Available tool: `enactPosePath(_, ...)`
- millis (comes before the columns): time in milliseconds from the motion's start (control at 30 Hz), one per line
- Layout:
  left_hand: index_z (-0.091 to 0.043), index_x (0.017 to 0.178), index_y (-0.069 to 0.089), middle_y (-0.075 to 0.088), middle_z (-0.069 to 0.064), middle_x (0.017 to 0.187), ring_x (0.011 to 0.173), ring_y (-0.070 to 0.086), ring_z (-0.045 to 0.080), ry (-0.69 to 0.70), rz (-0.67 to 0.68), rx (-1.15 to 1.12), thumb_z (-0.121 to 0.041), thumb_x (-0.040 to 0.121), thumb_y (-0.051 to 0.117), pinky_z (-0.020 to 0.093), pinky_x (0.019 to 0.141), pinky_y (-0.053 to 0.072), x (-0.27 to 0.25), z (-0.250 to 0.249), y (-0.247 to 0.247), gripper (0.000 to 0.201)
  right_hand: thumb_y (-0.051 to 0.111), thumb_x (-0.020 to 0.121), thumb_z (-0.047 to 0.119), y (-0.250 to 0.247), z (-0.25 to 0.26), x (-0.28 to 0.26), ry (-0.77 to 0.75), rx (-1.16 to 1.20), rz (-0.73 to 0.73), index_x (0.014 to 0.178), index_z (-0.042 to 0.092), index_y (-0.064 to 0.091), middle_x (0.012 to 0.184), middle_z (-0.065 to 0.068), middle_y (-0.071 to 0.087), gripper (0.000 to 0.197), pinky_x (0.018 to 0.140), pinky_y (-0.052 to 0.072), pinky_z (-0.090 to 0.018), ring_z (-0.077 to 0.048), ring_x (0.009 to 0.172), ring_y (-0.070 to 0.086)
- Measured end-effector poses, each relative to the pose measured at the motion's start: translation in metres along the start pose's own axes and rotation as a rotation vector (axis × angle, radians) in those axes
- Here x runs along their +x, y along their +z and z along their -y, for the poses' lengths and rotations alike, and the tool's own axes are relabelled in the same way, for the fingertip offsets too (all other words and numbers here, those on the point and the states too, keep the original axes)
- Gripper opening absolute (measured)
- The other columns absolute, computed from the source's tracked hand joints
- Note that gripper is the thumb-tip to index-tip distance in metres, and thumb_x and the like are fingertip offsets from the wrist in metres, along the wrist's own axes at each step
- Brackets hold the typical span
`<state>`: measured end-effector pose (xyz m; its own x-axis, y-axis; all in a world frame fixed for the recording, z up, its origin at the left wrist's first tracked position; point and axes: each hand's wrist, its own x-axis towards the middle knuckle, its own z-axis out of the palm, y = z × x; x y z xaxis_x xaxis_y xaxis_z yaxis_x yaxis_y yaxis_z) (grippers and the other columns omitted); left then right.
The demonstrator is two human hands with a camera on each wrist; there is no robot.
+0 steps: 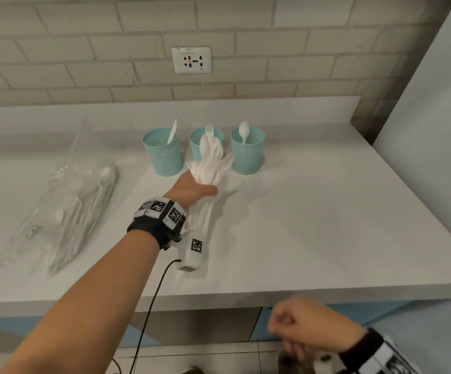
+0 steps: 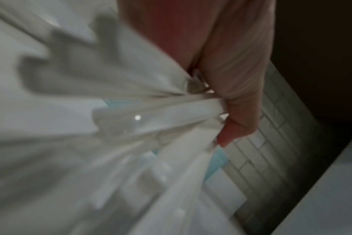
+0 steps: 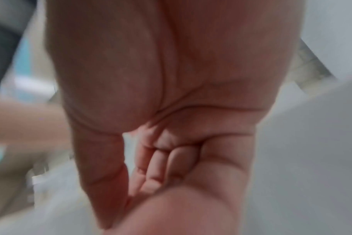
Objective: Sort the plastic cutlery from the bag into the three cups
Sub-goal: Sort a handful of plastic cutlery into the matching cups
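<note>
Three teal mesh cups stand in a row near the back wall: the left cup (image 1: 162, 153) holds a knife, the middle cup (image 1: 195, 147) a fork, the right cup (image 1: 247, 155) a spoon. My left hand (image 1: 204, 186) grips a bundle of white plastic cutlery (image 1: 211, 160) just in front of the middle cup, the ends fanning toward it. In the left wrist view my fingers (image 2: 237, 89) wrap round the blurred cutlery (image 2: 151, 114). The clear plastic bag (image 1: 65, 201) lies at the left with more cutlery inside. My right hand (image 1: 293, 323) hangs below the counter's front edge, its fingers (image 3: 161, 160) curled into the palm, holding nothing.
The white counter (image 1: 313, 211) ends at a brick wall with a socket (image 1: 191, 60) behind the cups. A tall pale panel (image 1: 434, 103) bounds the right side. A black cable (image 1: 151, 306) hangs from my left wrist over the front edge.
</note>
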<state>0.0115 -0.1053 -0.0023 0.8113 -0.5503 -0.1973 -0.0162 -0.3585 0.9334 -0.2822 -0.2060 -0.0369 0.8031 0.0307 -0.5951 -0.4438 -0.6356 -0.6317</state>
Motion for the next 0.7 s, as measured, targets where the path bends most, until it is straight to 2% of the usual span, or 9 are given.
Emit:
enactPosePath(67, -0.016, 0.119, 0.055, 0.068, 0.007, 0.106, 0.104, 0.063, 0.027, 0.047, 0.027, -0.145, -0.012, 0.059, 0.080, 0.049, 0.097, 0.048, -0.002, -0.003, -0.005, 0.065, 0.054, 0.093, 0.030, -0.029, 0.035, 0.010, -0.151, 0.104, -0.153, 0.088, 0.026, 0.065, 0.067, 0.002, 0.067, 0.013, 0.049, 0.043, -0.013, -0.006, 0.047, 0.056)
enactPosePath(133, -0.017, 0.112, 0.058, 0.068, 0.005, 0.098, 0.100, 0.063, 0.028, 0.080, 0.075, -0.221, -0.015, 0.056, 0.081, 0.046, 0.095, 0.048, -0.004, -0.005, -0.010, 0.061, 0.057, 0.091, 0.023, -0.057, 0.063, 0.038, -0.288, 0.159, -0.461, 0.091, 0.026, 0.066, 0.068, 0.001, 0.067, 0.009, 0.048, 0.041, -0.012, -0.008, 0.047, 0.057)
enactPosePath(200, -0.015, 0.107, 0.060, 0.068, 0.005, 0.090, 0.092, 0.062, 0.029, 0.104, 0.117, -0.264, -0.015, 0.058, 0.083, 0.046, 0.091, 0.047, -0.004, -0.006, -0.016, 0.054, 0.062, 0.088, 0.020, -0.088, 0.091, 0.067, -0.395, 0.311, -0.739, 0.093, 0.027, 0.063, 0.072, 0.002, 0.064, 0.009, 0.051, 0.043, -0.016, -0.012, 0.052, 0.059)
enactPosePath(233, -0.013, 0.108, 0.059, 0.067, 0.004, 0.088, 0.089, 0.062, 0.027, 0.116, 0.132, -0.290, -0.010, 0.062, 0.081, 0.045, 0.089, 0.048, -0.004, -0.006, -0.020, 0.051, 0.065, 0.086, 0.023, -0.102, 0.105, 0.083, -0.410, 0.393, -0.819, 0.096, 0.026, 0.061, 0.077, 0.002, 0.063, 0.011, 0.054, 0.045, -0.020, -0.014, 0.057, 0.061)
enactPosePath(333, -0.011, 0.115, 0.056, 0.068, -0.003, 0.088, 0.090, 0.064, 0.019, 0.149, 0.201, -0.325, 0.002, 0.068, 0.073, 0.034, 0.083, 0.051, -0.002, -0.003, -0.032, 0.051, 0.070, 0.081, 0.031, -0.128, 0.139, 0.124, -0.412, 0.499, -0.864, 0.104, 0.021, 0.058, 0.084, 0.003, 0.059, 0.028, 0.059, 0.047, -0.020, -0.015, 0.069, 0.062)
enactPosePath(433, -0.015, 0.106, 0.059, 0.070, -0.010, 0.079, 0.081, 0.067, 0.009, 0.174, 0.248, -0.314, 0.012, 0.076, 0.066, 0.023, 0.073, 0.054, 0.006, 0.003, -0.049, 0.041, 0.074, 0.078, 0.022, -0.133, 0.162, 0.152, -0.489, 0.550, -0.904, 0.087, 0.014, 0.063, 0.076, 0.000, 0.061, 0.017, 0.055, 0.043, -0.011, -0.013, 0.067, 0.057)
enactPosePath(533, -0.009, 0.111, 0.056, 0.069, -0.007, 0.080, 0.079, 0.066, 0.012, 0.168, 0.242, -0.347, 0.011, 0.077, 0.066, 0.025, 0.071, 0.053, 0.017, 0.011, -0.070, 0.041, 0.073, 0.079, 0.020, -0.134, 0.177, 0.172, -0.523, 0.578, -0.933, 0.074, 0.015, 0.060, 0.069, -0.001, 0.059, 0.015, 0.058, 0.045, -0.015, -0.012, 0.066, 0.055)
enactPosePath(600, -0.007, 0.111, 0.055, 0.069, -0.007, 0.076, 0.072, 0.067, 0.010, 0.161, 0.261, -0.362, 0.012, 0.078, 0.064, 0.024, 0.067, 0.053, 0.025, 0.015, -0.082, 0.039, 0.069, 0.083, 0.019, -0.137, 0.185, 0.181, -0.533, 0.641, -0.968, 0.075, 0.014, 0.056, 0.072, -0.005, 0.059, 0.015, 0.058, 0.046, -0.019, -0.012, 0.065, 0.056)
enactPosePath(700, -0.007, 0.101, 0.056, 0.068, -0.003, 0.068, 0.064, 0.066, 0.011, 0.141, 0.278, -0.372, 0.012, 0.079, 0.063, 0.023, 0.061, 0.053, 0.035, 0.019, -0.098, 0.029, 0.060, 0.090, 0.014, -0.144, 0.199, 0.185, -0.572, 0.839, -1.053, 0.085, 0.013, 0.051, 0.077, -0.005, 0.066, 0.010, 0.057, 0.049, -0.023, -0.010, 0.062, 0.062)
